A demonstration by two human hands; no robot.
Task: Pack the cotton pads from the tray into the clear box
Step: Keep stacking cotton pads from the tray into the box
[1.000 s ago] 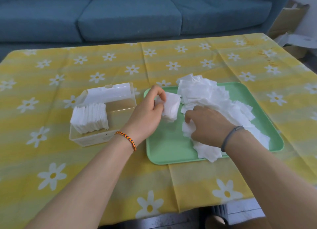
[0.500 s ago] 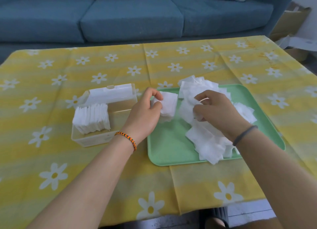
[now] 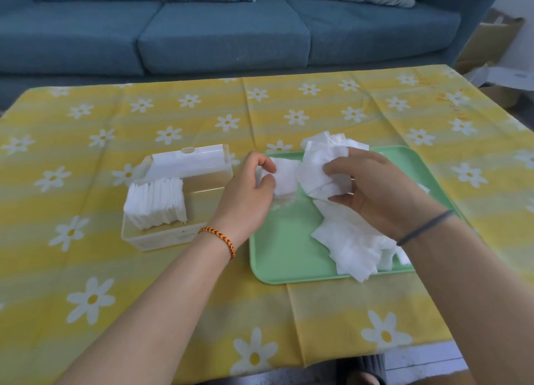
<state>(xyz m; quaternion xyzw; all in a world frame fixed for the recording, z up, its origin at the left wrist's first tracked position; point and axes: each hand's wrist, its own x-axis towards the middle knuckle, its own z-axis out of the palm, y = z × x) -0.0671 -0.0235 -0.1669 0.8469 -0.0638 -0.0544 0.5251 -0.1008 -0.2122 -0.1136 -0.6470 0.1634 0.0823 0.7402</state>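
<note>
A green tray [image 3: 283,257] lies right of centre with a loose heap of white cotton pads [image 3: 352,246] on it. The clear box [image 3: 202,194] stands to its left, lid tipped back, with an upright row of packed pads [image 3: 156,202] at its left end. My left hand [image 3: 245,194] pinches a small stack of pads [image 3: 284,179] above the tray's left edge. Just right of that stack, my right hand [image 3: 372,191] grips a bunch of pads [image 3: 320,171] lifted off the heap.
The table wears a yellow cloth with white daisies [image 3: 92,298]. A blue sofa [image 3: 225,35] runs along the far side. Cardboard boxes [image 3: 491,46] stand at the far right. The table's near edge shows at the bottom.
My right hand has come up off the heap with a bunch of pads and moved left toward the stack in my left hand. My left hand has barely moved.
</note>
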